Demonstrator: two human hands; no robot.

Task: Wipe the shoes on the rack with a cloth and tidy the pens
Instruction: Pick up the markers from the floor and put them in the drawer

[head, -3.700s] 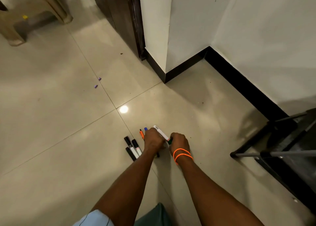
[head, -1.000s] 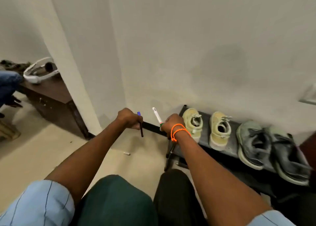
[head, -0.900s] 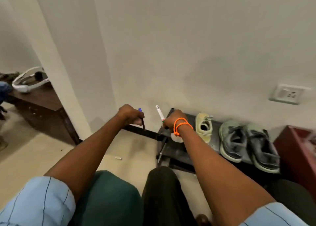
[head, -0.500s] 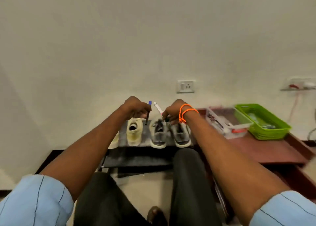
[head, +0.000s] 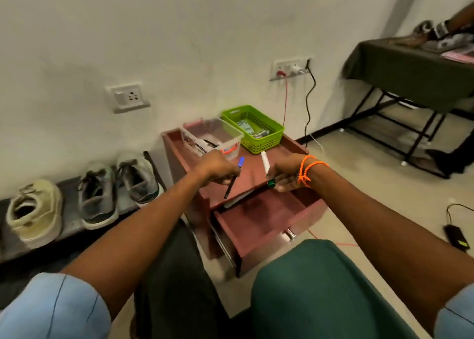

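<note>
Nearest, at 6 o'clock: the person's knees, one trouser leg dark, the other green, with light blue sleeves at both lower corners.

Just beyond, centre: an open drawer (head: pixel 259 218) of a reddish-brown cabinet (head: pixel 252 170), pulled toward the knees, handle at its front. A pale flat item shows under the cabinet top at the drawer's back edge; cannot tell what it is.

Above the drawer, both hands are over the cabinet's front edge. Left hand (head: pixel 218 168), fingers curled round a dark pen with a blue cap (head: pixel 234 177); cap points to 12 o'clock, the dark end slants down toward the drawer. Right hand (head: pixel 286 173), orange thread bands (head: pixel 307 170) at the wrist, fingers curled round a white marker (head: pixel 265 163) with a green end, white tip pointing to 12 o'clock. The hands are near each other, not touching.

At 9 o'clock: a low dark shoe rack (head: pixel 69 208) carrying a cream shoe (head: pixel 34 209) and a grey pair of shoes (head: pixel 118 187), just beside the cabinet.

Further, 12 o'clock, on the cabinet top: a clear plastic box (head: pixel 214 140) with pens inside, touching a green basket (head: pixel 252 128) at its right.

Far: wall socket (head: pixel 127 98) at 11 o'clock; a second outlet (head: pixel 291 68) with red and black cables at 1 o'clock; a table under dark cloth (head: pixel 410 74) at 2 o'clock.
</note>
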